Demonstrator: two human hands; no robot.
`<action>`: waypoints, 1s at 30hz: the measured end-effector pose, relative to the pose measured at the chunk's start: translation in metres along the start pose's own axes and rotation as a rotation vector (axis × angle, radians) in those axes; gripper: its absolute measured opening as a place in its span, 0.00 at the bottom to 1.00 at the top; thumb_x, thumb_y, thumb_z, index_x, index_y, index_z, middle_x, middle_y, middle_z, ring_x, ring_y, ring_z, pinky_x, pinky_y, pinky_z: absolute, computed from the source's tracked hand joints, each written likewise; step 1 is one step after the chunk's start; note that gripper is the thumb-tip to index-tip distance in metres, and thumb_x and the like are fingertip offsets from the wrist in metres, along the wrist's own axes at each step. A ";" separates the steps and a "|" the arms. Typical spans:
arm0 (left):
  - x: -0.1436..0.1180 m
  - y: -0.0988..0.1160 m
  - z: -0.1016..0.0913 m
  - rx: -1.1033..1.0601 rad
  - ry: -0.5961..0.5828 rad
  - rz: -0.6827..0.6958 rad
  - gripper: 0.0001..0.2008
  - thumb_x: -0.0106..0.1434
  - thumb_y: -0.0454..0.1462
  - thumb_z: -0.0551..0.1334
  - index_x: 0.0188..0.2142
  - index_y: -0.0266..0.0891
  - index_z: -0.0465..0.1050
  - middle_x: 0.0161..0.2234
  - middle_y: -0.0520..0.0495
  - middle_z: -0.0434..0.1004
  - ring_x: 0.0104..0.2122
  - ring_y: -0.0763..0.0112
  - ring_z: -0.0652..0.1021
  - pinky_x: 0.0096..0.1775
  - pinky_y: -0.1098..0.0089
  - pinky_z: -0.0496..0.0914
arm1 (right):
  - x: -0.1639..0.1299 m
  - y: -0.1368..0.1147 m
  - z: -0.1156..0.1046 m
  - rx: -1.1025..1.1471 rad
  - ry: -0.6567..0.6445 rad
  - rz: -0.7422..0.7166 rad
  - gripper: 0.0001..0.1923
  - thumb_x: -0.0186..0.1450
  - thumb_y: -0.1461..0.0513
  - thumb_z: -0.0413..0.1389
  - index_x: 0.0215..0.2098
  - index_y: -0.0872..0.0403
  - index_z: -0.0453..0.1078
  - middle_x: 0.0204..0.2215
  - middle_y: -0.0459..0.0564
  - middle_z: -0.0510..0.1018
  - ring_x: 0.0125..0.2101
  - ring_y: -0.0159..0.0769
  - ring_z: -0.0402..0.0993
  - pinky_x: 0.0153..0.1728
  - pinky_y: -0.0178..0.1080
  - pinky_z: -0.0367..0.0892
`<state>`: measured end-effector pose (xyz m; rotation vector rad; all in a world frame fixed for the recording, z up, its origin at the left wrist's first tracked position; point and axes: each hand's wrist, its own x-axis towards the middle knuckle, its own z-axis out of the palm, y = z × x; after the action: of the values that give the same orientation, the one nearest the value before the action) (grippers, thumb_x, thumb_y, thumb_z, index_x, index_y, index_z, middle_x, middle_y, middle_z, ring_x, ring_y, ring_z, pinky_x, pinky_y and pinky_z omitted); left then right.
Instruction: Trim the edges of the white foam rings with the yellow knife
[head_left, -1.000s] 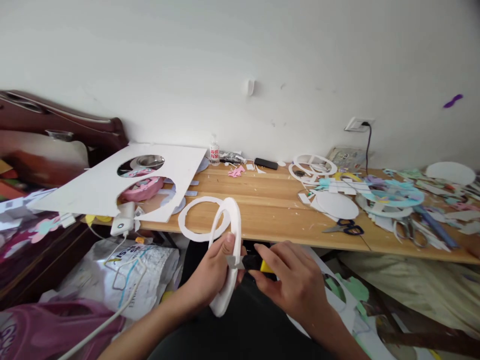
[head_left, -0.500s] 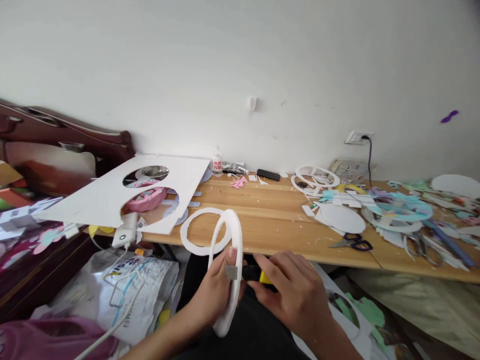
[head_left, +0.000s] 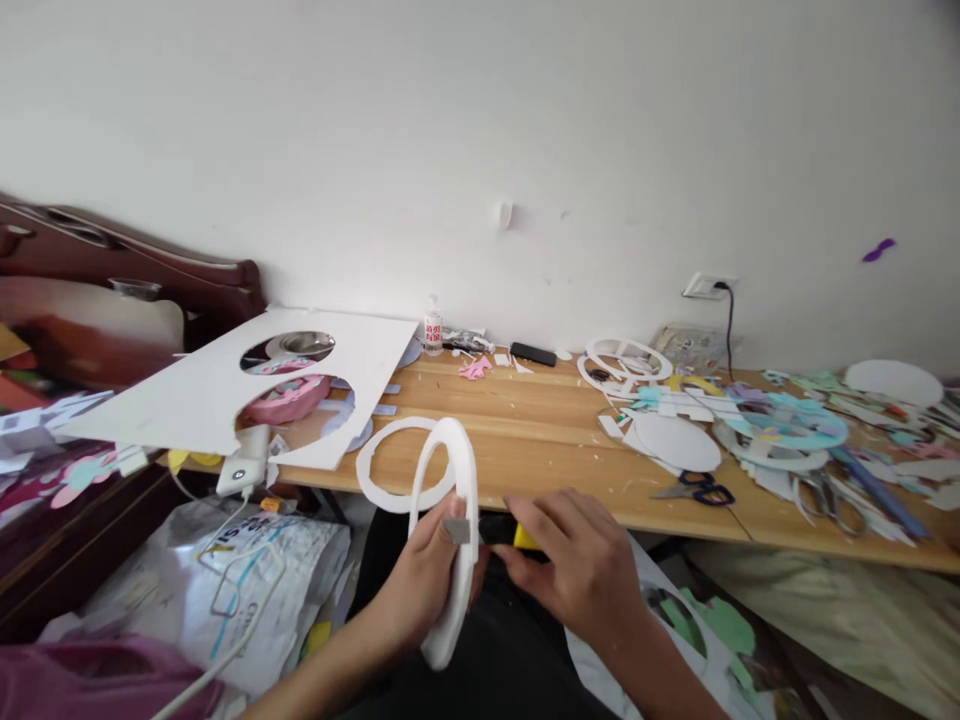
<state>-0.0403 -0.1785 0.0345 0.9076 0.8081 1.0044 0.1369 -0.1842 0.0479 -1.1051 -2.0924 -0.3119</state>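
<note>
My left hand (head_left: 420, 580) grips a white foam ring (head_left: 466, 480) that stands on edge above my lap, its thumb on the near face. In my right hand (head_left: 577, 560) is a yellow and black utility knife (head_left: 525, 538), fingers closed round its handle. The knife's blade (head_left: 456, 530) crosses the ring's band and shows on the side of my left thumb. A second white ring (head_left: 375, 465) lies flat at the table's front edge, partly behind the held one.
On the wooden table (head_left: 540, 440) lie scissors (head_left: 697, 488), a black phone (head_left: 533, 354), a small bottle (head_left: 433, 328) and a white board with round holes (head_left: 202, 390). Coloured scraps and rings (head_left: 795, 425) pile up at right. A white power strip (head_left: 244, 470) hangs at the left edge.
The view has shifted slightly. My hands, the ring and the knife keep nearly the same pose, with the blade still across the band; the knife appears tilted a little differently.
</note>
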 end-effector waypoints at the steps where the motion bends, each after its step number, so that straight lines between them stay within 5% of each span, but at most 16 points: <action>1: 0.000 -0.001 0.000 -0.028 -0.018 0.012 0.24 0.63 0.59 0.56 0.31 0.40 0.63 0.13 0.60 0.61 0.12 0.79 0.58 0.16 0.76 0.54 | -0.001 0.002 0.000 -0.006 -0.008 0.007 0.15 0.69 0.53 0.54 0.48 0.54 0.72 0.29 0.50 0.73 0.32 0.38 0.67 0.36 0.40 0.58; 9: 0.001 -0.002 0.005 0.012 -0.043 0.012 0.25 0.65 0.59 0.55 0.27 0.40 0.61 0.14 0.58 0.60 0.13 0.79 0.60 0.17 0.75 0.54 | 0.000 0.005 -0.002 -0.033 -0.004 -0.011 0.15 0.69 0.54 0.56 0.47 0.55 0.72 0.29 0.50 0.74 0.32 0.38 0.68 0.36 0.40 0.59; 15: -0.004 -0.002 0.002 0.054 -0.215 0.056 0.23 0.69 0.55 0.51 0.29 0.40 0.62 0.16 0.57 0.61 0.14 0.79 0.60 0.18 0.76 0.55 | 0.003 0.038 -0.010 -0.121 0.091 0.052 0.12 0.68 0.58 0.56 0.46 0.56 0.73 0.32 0.51 0.77 0.35 0.39 0.72 0.38 0.39 0.63; 22: 0.007 0.011 -0.006 -0.024 -0.107 -0.045 0.14 0.65 0.48 0.61 0.41 0.41 0.65 0.22 0.53 0.73 0.19 0.73 0.72 0.21 0.76 0.63 | -0.010 0.050 -0.030 -0.073 0.154 0.085 0.15 0.68 0.60 0.55 0.53 0.55 0.69 0.36 0.53 0.76 0.37 0.40 0.72 0.39 0.41 0.64; 25: 0.009 0.016 -0.002 -0.101 -0.085 -0.043 0.11 0.63 0.44 0.61 0.35 0.39 0.65 0.24 0.50 0.75 0.21 0.71 0.75 0.24 0.73 0.67 | -0.014 0.037 -0.026 0.015 0.058 -0.002 0.17 0.70 0.56 0.53 0.54 0.56 0.67 0.35 0.53 0.75 0.36 0.40 0.71 0.38 0.41 0.63; 30: 0.010 0.011 0.006 0.026 0.078 -0.045 0.23 0.68 0.54 0.51 0.26 0.40 0.62 0.14 0.55 0.62 0.13 0.77 0.61 0.17 0.75 0.55 | -0.012 0.016 -0.008 0.102 -0.022 0.038 0.18 0.73 0.52 0.48 0.48 0.57 0.67 0.34 0.53 0.75 0.34 0.40 0.68 0.37 0.40 0.59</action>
<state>-0.0358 -0.1677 0.0456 0.8734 0.9052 0.9970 0.1582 -0.1858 0.0432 -1.0905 -2.0801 -0.1731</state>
